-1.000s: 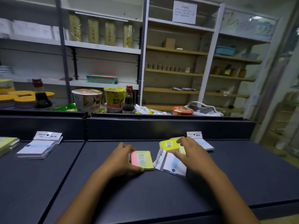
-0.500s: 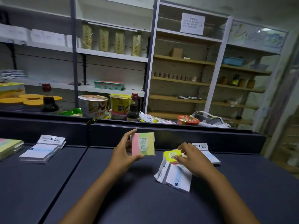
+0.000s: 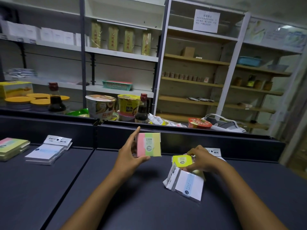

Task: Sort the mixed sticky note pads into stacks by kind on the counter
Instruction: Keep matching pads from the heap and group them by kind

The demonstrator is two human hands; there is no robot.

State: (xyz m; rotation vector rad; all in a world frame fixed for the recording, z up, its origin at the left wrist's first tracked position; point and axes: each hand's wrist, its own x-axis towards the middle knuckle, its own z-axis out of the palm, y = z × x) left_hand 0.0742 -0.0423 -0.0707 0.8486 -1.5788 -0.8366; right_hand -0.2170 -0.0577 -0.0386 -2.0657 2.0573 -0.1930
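Pink, green and yellow striped pad lifted clear of the dark worktop, its label turned toward the person, likely to check its kind.

The left hand grips that pad with the thumb under its lower edge and the forefinger stretched up along its left side. The right hand pinches a small yellow pad low over the unsorted heap, fingers curled round its right edge. Directly beneath the right hand lie white packeted pads, tilted and overlapping. Well to the left of the left hand sit two sorted stacks: white packets nearer, and a striped stack beyond, where the lifted pad probably belongs.
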